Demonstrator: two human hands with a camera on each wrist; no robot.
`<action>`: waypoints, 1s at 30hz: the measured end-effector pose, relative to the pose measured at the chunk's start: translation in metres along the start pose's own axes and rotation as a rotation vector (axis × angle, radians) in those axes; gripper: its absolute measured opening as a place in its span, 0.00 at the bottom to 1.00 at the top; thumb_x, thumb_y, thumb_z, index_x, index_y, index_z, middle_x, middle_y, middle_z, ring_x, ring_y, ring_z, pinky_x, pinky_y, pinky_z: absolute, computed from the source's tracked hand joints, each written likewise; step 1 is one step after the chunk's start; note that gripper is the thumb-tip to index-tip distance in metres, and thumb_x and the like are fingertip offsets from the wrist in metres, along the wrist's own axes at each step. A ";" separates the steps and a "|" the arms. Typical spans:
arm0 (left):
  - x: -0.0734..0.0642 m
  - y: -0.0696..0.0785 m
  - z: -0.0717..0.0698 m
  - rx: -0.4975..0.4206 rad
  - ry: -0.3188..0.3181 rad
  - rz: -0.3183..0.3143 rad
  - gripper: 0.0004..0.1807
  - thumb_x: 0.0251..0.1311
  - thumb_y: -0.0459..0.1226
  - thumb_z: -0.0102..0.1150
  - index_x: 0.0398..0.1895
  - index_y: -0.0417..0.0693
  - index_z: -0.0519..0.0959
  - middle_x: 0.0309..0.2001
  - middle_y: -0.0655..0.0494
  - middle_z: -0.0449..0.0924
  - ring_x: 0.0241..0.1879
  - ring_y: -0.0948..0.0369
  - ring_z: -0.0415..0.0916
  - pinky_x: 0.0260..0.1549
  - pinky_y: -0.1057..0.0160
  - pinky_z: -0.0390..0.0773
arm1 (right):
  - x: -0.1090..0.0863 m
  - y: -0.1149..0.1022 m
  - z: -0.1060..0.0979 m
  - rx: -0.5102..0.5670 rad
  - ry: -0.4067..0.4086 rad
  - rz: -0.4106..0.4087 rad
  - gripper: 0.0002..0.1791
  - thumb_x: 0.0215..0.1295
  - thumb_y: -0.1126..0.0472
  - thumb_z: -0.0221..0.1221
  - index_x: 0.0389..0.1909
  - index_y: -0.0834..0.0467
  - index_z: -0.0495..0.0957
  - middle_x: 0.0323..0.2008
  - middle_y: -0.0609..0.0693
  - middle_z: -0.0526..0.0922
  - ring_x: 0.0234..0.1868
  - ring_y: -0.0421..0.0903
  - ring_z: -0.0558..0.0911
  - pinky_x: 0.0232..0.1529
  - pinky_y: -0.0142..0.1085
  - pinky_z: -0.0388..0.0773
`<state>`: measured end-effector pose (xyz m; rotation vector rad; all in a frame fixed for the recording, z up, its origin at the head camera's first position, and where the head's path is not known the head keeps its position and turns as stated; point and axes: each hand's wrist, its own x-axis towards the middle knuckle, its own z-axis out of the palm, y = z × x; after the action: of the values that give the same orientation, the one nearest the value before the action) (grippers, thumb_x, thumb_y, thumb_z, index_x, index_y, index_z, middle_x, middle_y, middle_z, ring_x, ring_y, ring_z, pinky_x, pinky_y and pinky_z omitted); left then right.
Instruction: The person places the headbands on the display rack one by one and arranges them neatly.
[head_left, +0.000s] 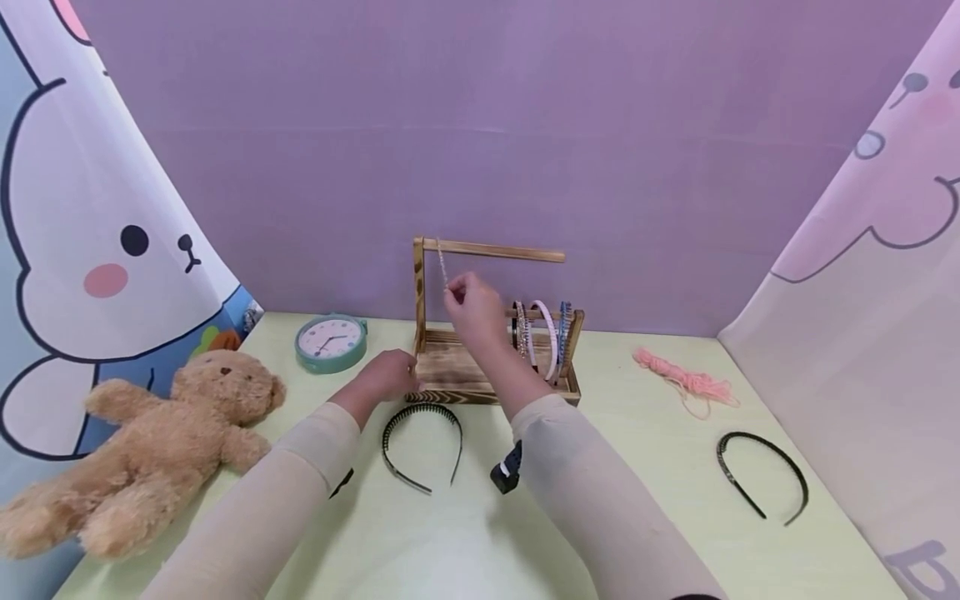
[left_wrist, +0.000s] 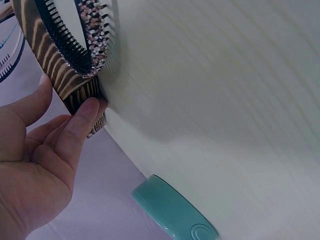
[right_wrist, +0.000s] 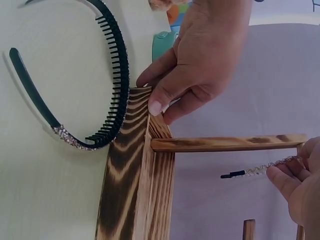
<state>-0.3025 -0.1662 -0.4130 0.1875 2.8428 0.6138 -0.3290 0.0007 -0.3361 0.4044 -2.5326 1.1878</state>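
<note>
A wooden display rack [head_left: 420,292] stands at the back of the table, with a tray base, a tall upper bar and a lower rail. My left hand [head_left: 388,377] grips the tray's front left corner between thumb and fingers. My right hand [head_left: 476,312] pinches a thin glittery strand [right_wrist: 255,170] beneath the upper bar. The strand reaches up to the bar near its left end; a black end shows in the right wrist view. Several headbands, including a pale pink headband [head_left: 553,342] and a blue one [head_left: 565,333], hang on the lower rail.
A black toothed headband [head_left: 388,433] lies in front of the rack, and another black headband [head_left: 772,446] at the right. Pink yarn [head_left: 690,382] lies at the back right. Left of the rack are a green clock [head_left: 330,360] and a teddy bear [head_left: 161,446].
</note>
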 end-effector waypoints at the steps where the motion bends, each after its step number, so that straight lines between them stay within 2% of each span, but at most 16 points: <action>1: 0.000 0.000 0.000 0.001 0.001 0.000 0.28 0.65 0.42 0.62 0.63 0.33 0.72 0.58 0.38 0.77 0.57 0.44 0.75 0.57 0.46 0.74 | 0.000 0.000 0.001 -0.001 -0.004 -0.003 0.08 0.70 0.56 0.57 0.43 0.55 0.78 0.38 0.47 0.83 0.39 0.43 0.82 0.40 0.32 0.81; 9: 0.000 0.001 0.001 -0.001 -0.004 0.008 0.29 0.65 0.41 0.61 0.64 0.33 0.71 0.60 0.37 0.76 0.60 0.43 0.73 0.59 0.45 0.72 | 0.002 -0.001 0.004 0.027 -0.061 0.015 0.08 0.70 0.54 0.57 0.43 0.54 0.78 0.38 0.46 0.83 0.38 0.42 0.81 0.38 0.31 0.80; 18: 0.000 0.001 -0.001 -0.003 -0.010 -0.005 0.29 0.65 0.42 0.61 0.63 0.33 0.72 0.58 0.38 0.77 0.58 0.43 0.74 0.58 0.46 0.73 | 0.001 0.002 0.000 -0.040 -0.127 0.012 0.11 0.70 0.50 0.58 0.45 0.52 0.79 0.39 0.45 0.84 0.37 0.41 0.81 0.39 0.32 0.80; 24: 0.001 0.000 -0.001 -0.003 -0.013 -0.003 0.29 0.64 0.42 0.62 0.63 0.33 0.72 0.57 0.38 0.78 0.56 0.44 0.75 0.57 0.46 0.74 | -0.009 0.006 -0.011 -0.076 -0.150 -0.015 0.14 0.70 0.47 0.58 0.46 0.53 0.79 0.40 0.45 0.84 0.40 0.41 0.82 0.42 0.34 0.81; 30: 0.002 0.000 0.001 -0.005 -0.008 -0.005 0.28 0.65 0.41 0.61 0.63 0.33 0.72 0.58 0.38 0.77 0.57 0.44 0.75 0.58 0.46 0.74 | -0.024 0.011 -0.033 -0.117 -0.177 -0.029 0.14 0.70 0.46 0.57 0.45 0.51 0.79 0.37 0.43 0.83 0.38 0.40 0.81 0.41 0.34 0.81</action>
<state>-0.3040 -0.1657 -0.4142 0.1813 2.8327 0.6174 -0.3064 0.0366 -0.3330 0.5375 -2.7199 1.0280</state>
